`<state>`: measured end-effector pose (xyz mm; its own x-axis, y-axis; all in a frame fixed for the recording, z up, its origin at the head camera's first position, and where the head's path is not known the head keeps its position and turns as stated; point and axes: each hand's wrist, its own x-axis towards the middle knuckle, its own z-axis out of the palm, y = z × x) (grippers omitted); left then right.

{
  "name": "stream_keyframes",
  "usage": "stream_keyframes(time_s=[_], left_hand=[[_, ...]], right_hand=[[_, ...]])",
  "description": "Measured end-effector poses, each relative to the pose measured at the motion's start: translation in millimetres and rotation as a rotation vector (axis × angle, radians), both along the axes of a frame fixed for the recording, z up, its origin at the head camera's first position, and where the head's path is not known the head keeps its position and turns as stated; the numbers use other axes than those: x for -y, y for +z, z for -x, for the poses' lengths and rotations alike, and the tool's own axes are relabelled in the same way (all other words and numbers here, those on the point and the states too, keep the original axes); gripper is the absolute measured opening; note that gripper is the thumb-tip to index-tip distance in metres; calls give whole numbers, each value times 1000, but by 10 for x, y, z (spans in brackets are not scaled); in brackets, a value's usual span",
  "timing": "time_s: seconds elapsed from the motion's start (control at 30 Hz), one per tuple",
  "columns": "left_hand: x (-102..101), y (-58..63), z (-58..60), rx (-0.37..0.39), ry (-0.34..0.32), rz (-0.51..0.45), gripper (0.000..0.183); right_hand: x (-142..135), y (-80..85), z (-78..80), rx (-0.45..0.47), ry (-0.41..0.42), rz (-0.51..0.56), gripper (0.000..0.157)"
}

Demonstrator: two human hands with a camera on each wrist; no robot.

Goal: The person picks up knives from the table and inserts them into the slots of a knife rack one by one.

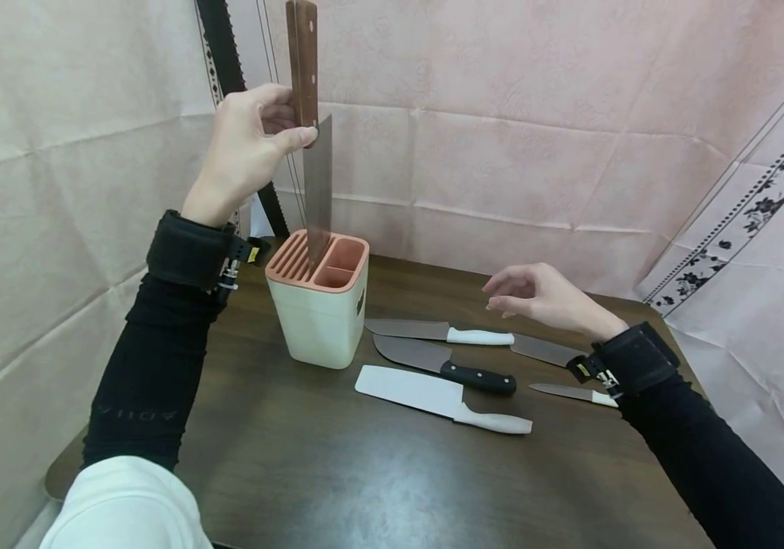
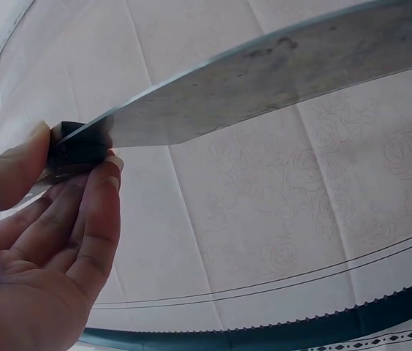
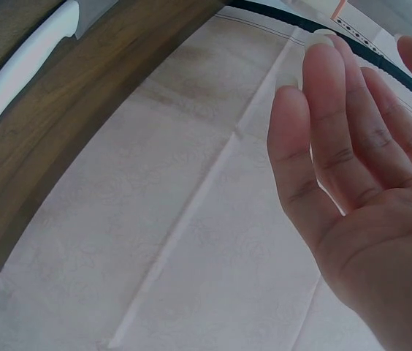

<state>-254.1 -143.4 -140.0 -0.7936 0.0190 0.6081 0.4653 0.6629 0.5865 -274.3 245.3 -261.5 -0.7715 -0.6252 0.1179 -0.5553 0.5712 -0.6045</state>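
My left hand [image 1: 244, 149] pinches a wooden-handled kitchen knife [image 1: 319, 179] near the base of its handle, thumb on one side and fingers on the other. Its blade hangs upright, point down, with the lower end at the slots of a pale green knife holder [image 1: 316, 324] with an orange top. In the left wrist view the broad blade [image 2: 264, 84] runs away from the thumb and fingers. My right hand [image 1: 546, 299] hovers over the back of the table, fingers loosely bent and holding nothing; the right wrist view shows its bare palm [image 3: 381, 234].
On the brown table [image 1: 282, 450], right of the holder, lie a white-handled knife [image 1: 480, 336], a black-handled knife [image 1: 478, 377] and a white cleaver [image 1: 419, 387]. Another blade [image 1: 544, 349] and a small paring knife [image 1: 562, 391] lie near the right wrist. Cloth-covered walls [image 1: 502, 175] stand close behind and beside.
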Motion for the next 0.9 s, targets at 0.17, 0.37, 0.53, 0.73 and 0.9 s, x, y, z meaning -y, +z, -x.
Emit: stream_keyframes(time_s=[0.17, 0.37, 0.53, 0.73, 0.9], left_hand=[[-15, -9, 18, 5, -10, 21, 42], [-7, -58, 46, 51, -25, 28, 43], [15, -136, 80, 84, -50, 20, 42], [65, -241, 114, 126, -55, 45, 44], [105, -331, 122, 152, -70, 45, 49]], right_hand=[[-8, -12, -6, 2, 1, 5, 23], [-25, -25, -13, -11, -7, -8, 23], [-31, -27, -30, 3, -15, -6, 23], [-28, -24, -40, 7, -6, -15, 24], [-46, -42, -53, 4, -14, -31, 25]])
